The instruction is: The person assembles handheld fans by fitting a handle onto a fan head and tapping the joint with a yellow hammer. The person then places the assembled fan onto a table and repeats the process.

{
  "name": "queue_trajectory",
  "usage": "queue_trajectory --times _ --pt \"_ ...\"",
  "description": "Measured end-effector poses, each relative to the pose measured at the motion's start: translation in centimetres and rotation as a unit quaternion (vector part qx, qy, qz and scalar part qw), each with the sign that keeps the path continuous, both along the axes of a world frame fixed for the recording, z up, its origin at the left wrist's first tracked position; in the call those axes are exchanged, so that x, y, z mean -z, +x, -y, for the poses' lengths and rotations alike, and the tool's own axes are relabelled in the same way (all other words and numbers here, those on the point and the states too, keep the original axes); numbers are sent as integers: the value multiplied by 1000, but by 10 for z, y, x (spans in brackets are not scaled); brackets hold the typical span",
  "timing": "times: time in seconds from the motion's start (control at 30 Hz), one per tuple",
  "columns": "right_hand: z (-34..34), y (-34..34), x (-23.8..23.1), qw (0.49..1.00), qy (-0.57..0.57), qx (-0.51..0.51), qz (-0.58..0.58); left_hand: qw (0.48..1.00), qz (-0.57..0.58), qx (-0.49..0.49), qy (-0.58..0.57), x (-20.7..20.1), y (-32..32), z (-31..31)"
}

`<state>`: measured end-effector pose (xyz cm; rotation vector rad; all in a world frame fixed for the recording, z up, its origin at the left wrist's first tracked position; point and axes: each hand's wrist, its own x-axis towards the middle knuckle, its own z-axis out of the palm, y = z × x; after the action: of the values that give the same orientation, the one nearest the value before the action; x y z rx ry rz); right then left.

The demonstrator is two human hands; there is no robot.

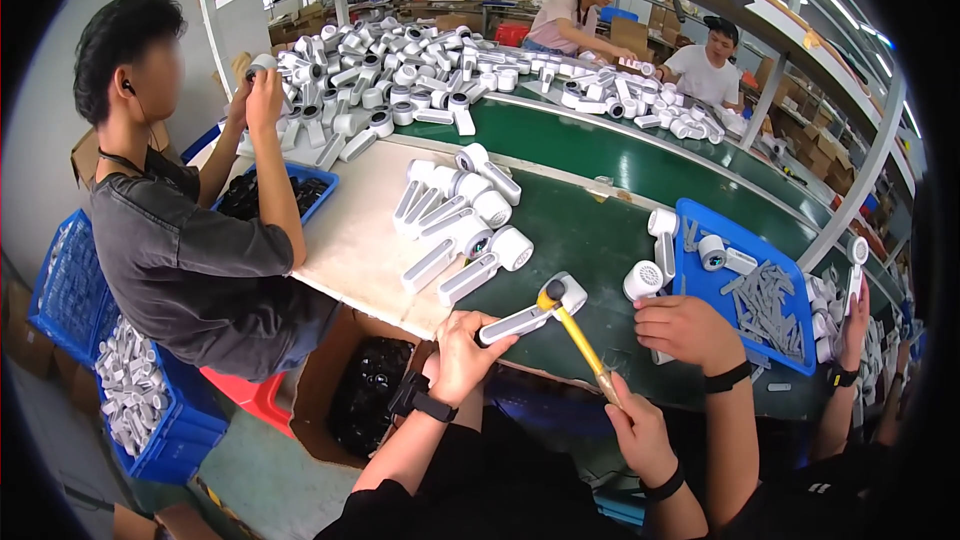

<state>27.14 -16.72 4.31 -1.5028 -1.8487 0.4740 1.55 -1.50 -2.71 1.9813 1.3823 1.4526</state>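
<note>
My left hand (465,355) is closed around the handle end of a white handheld device (520,324) with a round head, held low over the front edge of the bench. In my right hand (642,432) is a hammer with a yellow handle (590,348). Its dark rubber-like head (552,292) lies over the device where handle and round head join; whether the two touch I cannot tell. Beyond my left hand several similar white devices (470,210) lie in a cluster, some with perforated round ends.
A co-worker's hand (690,330) reaches in close on my right, near a blue tray (800,360) of grey strips. Another person (190,200) sits at left. A large heap of white devices (390,70) lies beyond the green conveyor (560,155). Below stands a cardboard box (320,410).
</note>
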Motion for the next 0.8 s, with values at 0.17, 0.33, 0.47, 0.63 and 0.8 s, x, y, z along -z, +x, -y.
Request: queue_trajectory --times 0.17,0.33,0.47,0.63,0.8 --pt "3 10 2 996 67 12 -50 999 -29 -4 -15 -4 4 2" --pt "0 17 5 1000 2 17 -19 986 -142 -65 50 -13 8 0" --pt "25 39 0 992 13 117 -52 968 -169 -171 76 -6 -2 -21" --pt "70 92 26 965 63 255 -17 943 -239 -218 80 -13 29 -14" --pt "85 102 55 960 40 273 -52 980 -116 127 99 -34 122 22"
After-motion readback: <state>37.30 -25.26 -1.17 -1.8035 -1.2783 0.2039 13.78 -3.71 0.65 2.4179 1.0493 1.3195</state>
